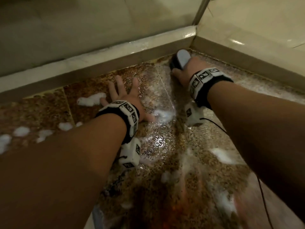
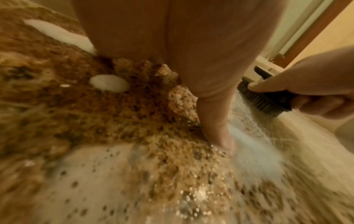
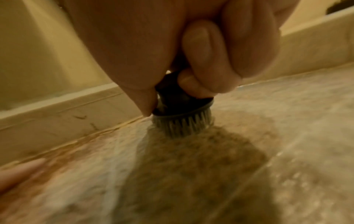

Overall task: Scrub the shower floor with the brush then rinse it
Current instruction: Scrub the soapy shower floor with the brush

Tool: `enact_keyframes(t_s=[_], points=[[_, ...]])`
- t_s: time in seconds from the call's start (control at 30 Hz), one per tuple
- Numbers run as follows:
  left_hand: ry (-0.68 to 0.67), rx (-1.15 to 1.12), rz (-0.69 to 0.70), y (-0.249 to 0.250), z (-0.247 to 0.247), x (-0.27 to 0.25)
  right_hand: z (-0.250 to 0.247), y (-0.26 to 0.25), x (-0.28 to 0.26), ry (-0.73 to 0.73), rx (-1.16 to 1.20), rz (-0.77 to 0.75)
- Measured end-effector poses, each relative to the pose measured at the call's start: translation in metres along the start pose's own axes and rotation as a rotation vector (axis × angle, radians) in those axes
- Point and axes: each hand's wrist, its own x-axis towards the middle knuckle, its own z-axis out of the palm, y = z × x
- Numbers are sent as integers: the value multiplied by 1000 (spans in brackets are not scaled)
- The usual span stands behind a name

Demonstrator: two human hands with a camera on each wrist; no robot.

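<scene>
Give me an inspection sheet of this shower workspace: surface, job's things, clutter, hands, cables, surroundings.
Surface: shower floor of brown pebbled tiles, wet and glossy, with white foam patches scattered over it.
Job's things: brush with pale top and dark body, bristles down on the floor in the far corner.
Clutter: nothing seen.
Hands: right hand grips the brush, fingers curled round it; left hand lies flat on the floor with fingers spread, thumb touching foam.
Cables: thin black cable trails from the right wrist camera toward the near edge.
Surroundings: raised pale curb on two sides meeting at the corner; metal frame post rises there.
</scene>
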Motion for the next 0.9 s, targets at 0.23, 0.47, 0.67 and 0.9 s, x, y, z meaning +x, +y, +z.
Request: enact_keyframes(t_s=[0.23,0.47,0.67,0.9], points=[[11,11,12,-2,-1,-1,20,-54,-16,-41,159,-85],[27,50,-9,-1,2,6,33,-47,-54,-145,273,67],[32,95,3,-3,-1,1,45,39,-97,-99,185,148],[-1,61,-67,10,-13,15,61,22,-134,-156,337,227]])
